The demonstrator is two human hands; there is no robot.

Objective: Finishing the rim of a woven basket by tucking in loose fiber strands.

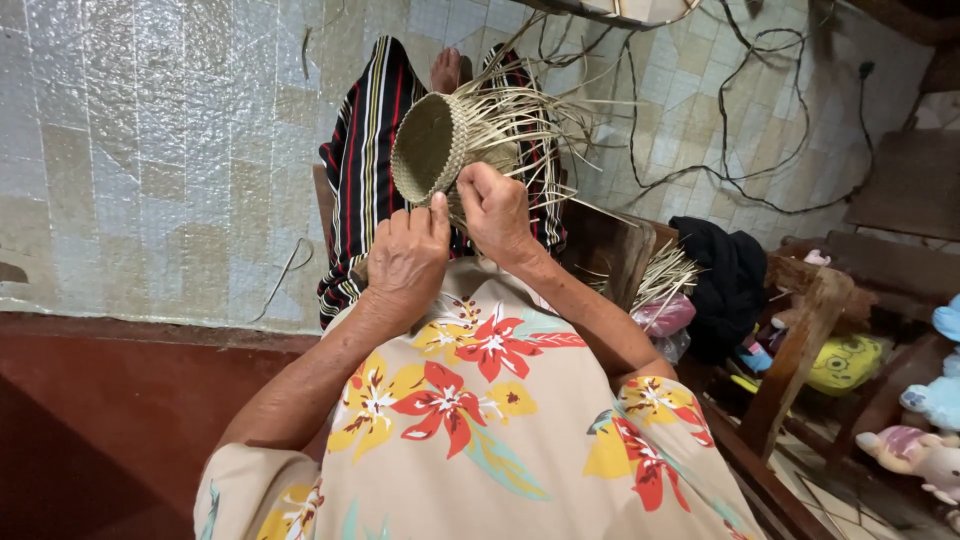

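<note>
- The basket (pixel 432 145), small, round and half woven from pale straw, is held up over the person's lap, its open mouth turned toward the left and slightly toward the camera.
- Loose straw strips (pixel 530 120) fan out from the basket's unfinished end, spreading to the right and upward across the striped skirt (pixel 362 160).
- The left hand (pixel 405 258) is below the basket, fingers curled, thumb raised and touching the lower rim of the basket. It grips the rim edge; whether a strip is pinched under the thumb cannot be told.
- The right hand (pixel 495 212) is just beside the left, closed over the basket's lower side where the weave meets the loose strips. Fingers are bent tight on the straw; the fingertips are hidden behind the hand.
- The two hands are nearly touching, thumbs side by side.
- The person sits on a wooden chair (pixel 615 245), wearing a cream blouse (pixel 480 420) with red and yellow flowers; one bare foot (pixel 446 68) shows past the skirt on the tiled floor (pixel 150 150).
- A bundle of straw (pixel 665 272) lies at the right edge of the chair seat, beside a pink bag (pixel 662 315).
- A dark cloth (pixel 725 275) is heaped near the bundle, to its right.
- Black cables (pixel 735 110) trail across the floor near the top right corner.
- Soft toys (pixel 915 445) lie at the right edge of the view, well apart from the hands.
</note>
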